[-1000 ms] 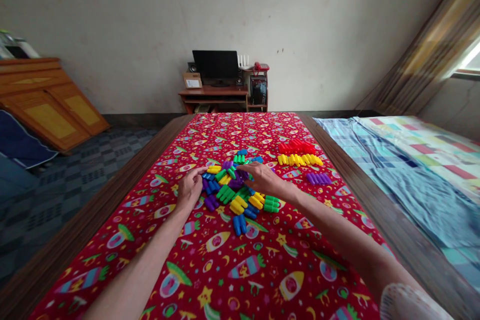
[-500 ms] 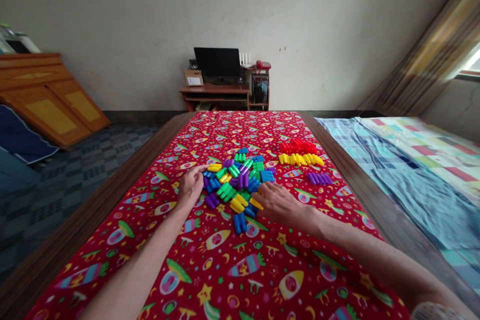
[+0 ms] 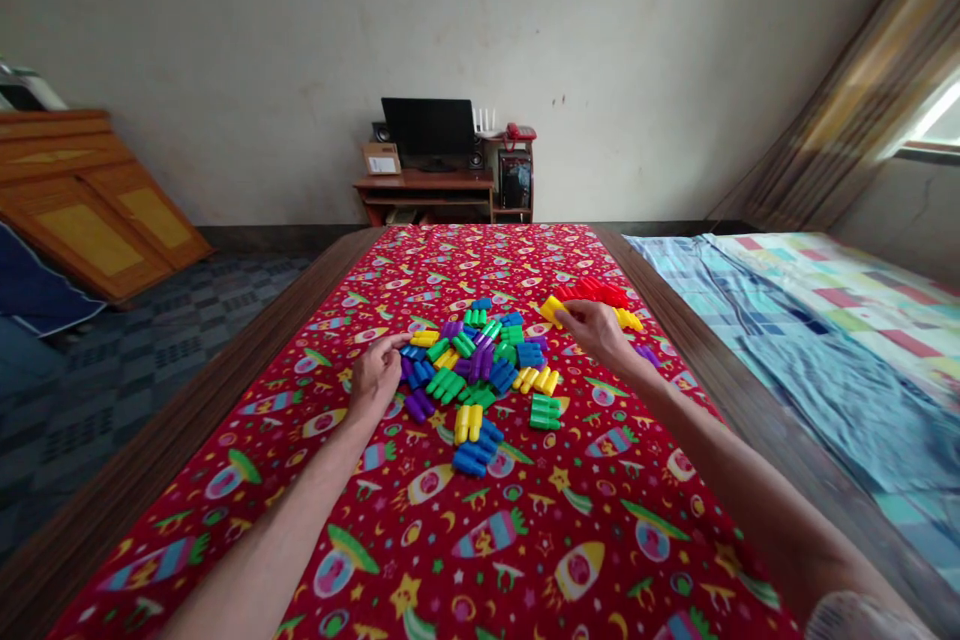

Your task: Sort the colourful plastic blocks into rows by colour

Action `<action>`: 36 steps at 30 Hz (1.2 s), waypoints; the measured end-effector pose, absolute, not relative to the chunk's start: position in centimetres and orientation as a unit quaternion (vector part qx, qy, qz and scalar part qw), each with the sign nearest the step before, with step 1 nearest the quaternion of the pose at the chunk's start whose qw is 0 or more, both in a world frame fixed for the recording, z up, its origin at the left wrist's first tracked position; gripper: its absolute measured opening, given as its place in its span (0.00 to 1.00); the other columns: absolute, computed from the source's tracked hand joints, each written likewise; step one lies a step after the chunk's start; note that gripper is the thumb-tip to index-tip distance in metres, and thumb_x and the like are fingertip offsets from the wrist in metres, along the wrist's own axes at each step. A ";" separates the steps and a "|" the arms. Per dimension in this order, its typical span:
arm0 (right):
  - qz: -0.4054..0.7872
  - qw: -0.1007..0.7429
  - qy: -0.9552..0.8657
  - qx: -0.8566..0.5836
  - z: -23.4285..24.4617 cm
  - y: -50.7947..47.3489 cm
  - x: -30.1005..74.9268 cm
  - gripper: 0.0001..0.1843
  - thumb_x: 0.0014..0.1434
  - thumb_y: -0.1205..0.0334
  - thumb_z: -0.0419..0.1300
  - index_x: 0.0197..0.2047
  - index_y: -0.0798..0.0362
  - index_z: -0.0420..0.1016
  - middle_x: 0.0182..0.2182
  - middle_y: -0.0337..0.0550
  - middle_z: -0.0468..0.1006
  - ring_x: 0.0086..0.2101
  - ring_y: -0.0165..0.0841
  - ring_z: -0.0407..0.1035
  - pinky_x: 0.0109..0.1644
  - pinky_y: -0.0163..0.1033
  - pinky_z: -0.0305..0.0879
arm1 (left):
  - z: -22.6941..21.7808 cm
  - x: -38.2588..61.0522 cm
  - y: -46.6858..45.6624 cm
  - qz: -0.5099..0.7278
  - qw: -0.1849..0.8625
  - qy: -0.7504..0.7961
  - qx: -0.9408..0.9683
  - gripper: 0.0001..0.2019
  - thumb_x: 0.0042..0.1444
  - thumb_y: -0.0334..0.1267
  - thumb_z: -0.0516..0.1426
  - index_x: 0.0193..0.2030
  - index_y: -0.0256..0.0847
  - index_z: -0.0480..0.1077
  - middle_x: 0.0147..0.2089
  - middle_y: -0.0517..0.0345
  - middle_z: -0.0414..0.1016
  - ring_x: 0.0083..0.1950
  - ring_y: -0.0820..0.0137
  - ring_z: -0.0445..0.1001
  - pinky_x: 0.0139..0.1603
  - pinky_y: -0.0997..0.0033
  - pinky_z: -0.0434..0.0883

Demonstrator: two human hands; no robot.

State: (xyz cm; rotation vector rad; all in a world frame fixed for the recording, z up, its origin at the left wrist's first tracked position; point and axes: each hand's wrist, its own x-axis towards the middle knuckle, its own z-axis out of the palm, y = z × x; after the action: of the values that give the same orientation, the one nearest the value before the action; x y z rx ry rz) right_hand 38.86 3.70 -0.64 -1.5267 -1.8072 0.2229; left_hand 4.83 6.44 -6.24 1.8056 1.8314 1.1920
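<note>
My right hand (image 3: 596, 328) pinches a yellow plastic toy block (image 3: 553, 311) at the left end of the sorted rows. Behind it lies a row of red blocks (image 3: 592, 291). The hand and wrist partly hide the yellow row (image 3: 628, 320) and the purple row (image 3: 648, 356). At the left of a mixed pile, my left hand (image 3: 376, 372) rests with its index finger stretched to the end of a yellow block (image 3: 425, 339). That pile holds several purple blocks (image 3: 481, 363), green blocks (image 3: 445, 384) and blue blocks (image 3: 471, 460). A green block (image 3: 545, 412) lies apart on the right.
A red rocket-print cloth (image 3: 420, 560) covers the table, with brown wood edges (image 3: 247, 360) showing. Beyond stands a desk (image 3: 427, 182) with a monitor (image 3: 429, 132). To the right is a bed (image 3: 795, 340); an orange cabinet (image 3: 97, 210) stands at left.
My right hand has moved from the pile's right side, away and to the right, with a yellow block now in it. Nearby blocks have shifted, and a green one shows at right. My left hand stays.
</note>
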 end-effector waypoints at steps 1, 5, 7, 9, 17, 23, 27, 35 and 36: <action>0.094 0.362 -0.688 -0.622 -0.6 4.6 39.7 0.25 0.61 0.48 0.51 0.22 0.56 0.71 0.16 0.35 0.60 0.20 0.26 0.55 0.25 0.34 0.47 | -6.3 4.8 6.5 0.417 0.156 0.638 0.628 0.20 0.53 0.33 0.47 0.44 0.40 0.77 0.46 0.55 0.81 0.47 0.64 0.78 0.52 0.67 0.73; 0.090 0.324 -0.646 -0.685 -1.1 6.8 41.5 0.13 0.54 0.58 0.54 0.25 0.56 0.74 0.18 0.38 0.67 0.23 0.29 0.62 0.28 0.34 0.53 | -6.3 4.8 6.6 0.416 0.168 0.638 0.625 0.20 0.52 0.32 0.47 0.44 0.39 0.77 0.46 0.55 0.81 0.48 0.64 0.78 0.53 0.67 0.72; 0.061 0.327 -0.629 -0.702 -1.6 7.3 41.7 0.12 0.53 0.60 0.54 0.34 0.56 0.77 0.24 0.43 0.74 0.27 0.32 0.66 0.32 0.35 0.57 | -6.1 4.8 6.6 0.417 0.170 0.636 0.627 0.20 0.51 0.32 0.47 0.44 0.40 0.77 0.46 0.55 0.81 0.48 0.64 0.78 0.53 0.67 0.72; 0.033 0.324 -0.623 -0.712 -2.2 7.6 41.6 0.16 0.54 0.61 0.53 0.43 0.57 0.76 0.28 0.47 0.77 0.30 0.35 0.68 0.33 0.36 0.59 | -6.0 4.9 6.4 0.417 0.171 0.635 0.628 0.20 0.51 0.32 0.47 0.45 0.40 0.77 0.47 0.55 0.81 0.48 0.64 0.78 0.52 0.67 0.73; -0.014 0.349 -0.649 -0.677 -4.0 8.7 42.0 0.15 0.57 0.63 0.50 0.45 0.56 0.70 0.24 0.43 0.74 0.25 0.34 0.65 0.30 0.36 0.55 | -6.2 4.7 6.7 0.426 0.172 0.632 0.624 0.20 0.50 0.32 0.47 0.43 0.39 0.78 0.44 0.55 0.82 0.46 0.64 0.79 0.50 0.68 0.74; -0.003 0.330 -0.638 -0.695 -4.0 8.4 41.3 0.15 0.58 0.65 0.48 0.46 0.58 0.68 0.27 0.47 0.74 0.27 0.36 0.66 0.31 0.37 0.55 | -6.4 4.7 6.7 0.423 0.166 0.633 0.627 0.20 0.50 0.31 0.47 0.43 0.40 0.78 0.45 0.55 0.82 0.47 0.63 0.79 0.50 0.67 0.74; -0.003 0.243 -0.653 -0.717 -3.8 7.8 40.7 0.14 0.58 0.69 0.48 0.46 0.60 0.68 0.31 0.52 0.75 0.32 0.39 0.68 0.32 0.38 0.55 | -6.3 4.7 6.6 0.425 0.163 0.626 0.633 0.20 0.49 0.32 0.47 0.42 0.41 0.78 0.45 0.55 0.81 0.47 0.63 0.79 0.51 0.68 0.74; -0.046 0.196 -0.701 -0.684 -1.2 5.9 39.1 0.14 0.64 0.64 0.47 0.46 0.58 0.70 0.28 0.47 0.76 0.25 0.34 0.65 0.28 0.37 0.47 | -6.3 4.7 6.6 0.418 0.165 0.634 0.629 0.20 0.50 0.32 0.47 0.44 0.39 0.77 0.46 0.54 0.81 0.48 0.63 0.78 0.51 0.68 0.73; -0.045 0.199 -0.722 -0.661 -0.9 5.5 38.5 0.14 0.64 0.64 0.47 0.46 0.57 0.70 0.27 0.45 0.76 0.25 0.33 0.65 0.28 0.36 0.47 | -6.3 4.7 6.6 0.417 0.167 0.634 0.630 0.20 0.50 0.33 0.47 0.44 0.39 0.77 0.46 0.54 0.81 0.47 0.63 0.78 0.51 0.68 0.73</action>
State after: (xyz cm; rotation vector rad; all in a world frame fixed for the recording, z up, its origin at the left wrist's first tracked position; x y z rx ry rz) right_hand 38.48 5.49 -0.86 -1.8484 -2.0202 -0.1253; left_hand 4.70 6.63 -6.26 1.7918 1.8053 1.1858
